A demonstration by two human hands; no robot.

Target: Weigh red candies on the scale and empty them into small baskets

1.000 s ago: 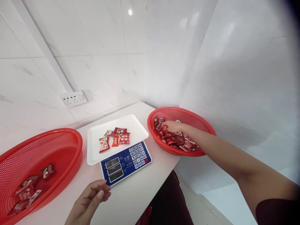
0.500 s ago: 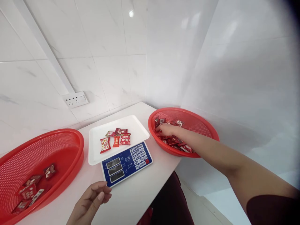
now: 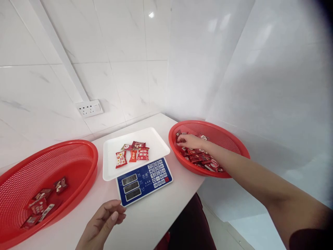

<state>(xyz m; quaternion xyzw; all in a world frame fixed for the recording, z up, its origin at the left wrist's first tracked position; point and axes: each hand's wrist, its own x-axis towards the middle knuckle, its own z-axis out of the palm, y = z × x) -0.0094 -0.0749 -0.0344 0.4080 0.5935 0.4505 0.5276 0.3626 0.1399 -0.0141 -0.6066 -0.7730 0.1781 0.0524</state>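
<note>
My right hand (image 3: 189, 141) is inside the right red basket (image 3: 235, 147), over a heap of red-wrapped sweets (image 3: 200, 158). Its bent fingers are close to the packets at the basket's left side; no packet shows between them. My left hand (image 3: 108, 218) is held near the front left corner of the blue-fronted digital scale (image 3: 145, 180), fingers loosely curled and nothing in them. On the scale's white tray (image 3: 110, 168) lie several wrapped sweets, among them a flower-patterned packet (image 3: 121, 159) and a small orange-red packet (image 3: 133, 156).
At the left stands another red mesh basket (image 3: 84, 173) with several wrapped sweets (image 3: 39, 205) at its bottom. The white table (image 3: 140, 222) fits into a corner of tiled walls. A power socket (image 3: 90, 108) sits on the wall behind.
The view has shifted slightly, so everything appears a little further right. My right hand has risen a little within the basket, its fingertips showing more. My left hand keeps its pose.
</note>
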